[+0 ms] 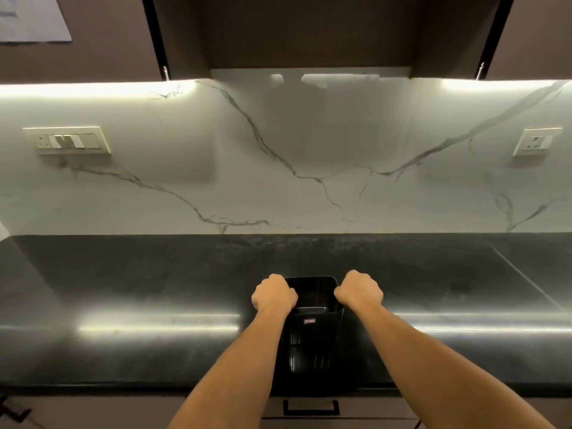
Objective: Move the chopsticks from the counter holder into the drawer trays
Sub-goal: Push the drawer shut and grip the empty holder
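- At 6 o'clock, nearest the camera, a dark drawer handle (311, 408) sits on a pale drawer front (371, 408) just below the counter edge; the drawer is closed.
- Two bare forearms rise from 7 and 5 o'clock and converge toward the middle of the view.
- Just below centre a black holder (312, 339) stands upright on the dark counter (139, 289), near its front edge and directly above the drawer handle. It has a small label on its near face.
- The left hand (274, 294) grips the holder's rim on the 9 o'clock side, knuckles up, fingers curled over the edge.
- The right hand (359, 289) grips the rim on the 3 o'clock side in the same way, fingers curled tightly on the edge.
- The holder's inside is dark; I cannot tell whether chopsticks are in it.
- The counter runs from 9 to 3 o'clock, with bright streaks of reflected light on either side of the holder.
- Beyond it stands a white veined marble backsplash (309, 156).
- A cream switch panel (66, 140) is on the wall at 10 o'clock, a single socket (537, 142) at 2 o'clock.
- At 12 o'clock hang dark upper cabinets (309, 29), with lit strips under them at both sides.
- A sheet of paper (31, 17) is fixed at 11 o'clock.
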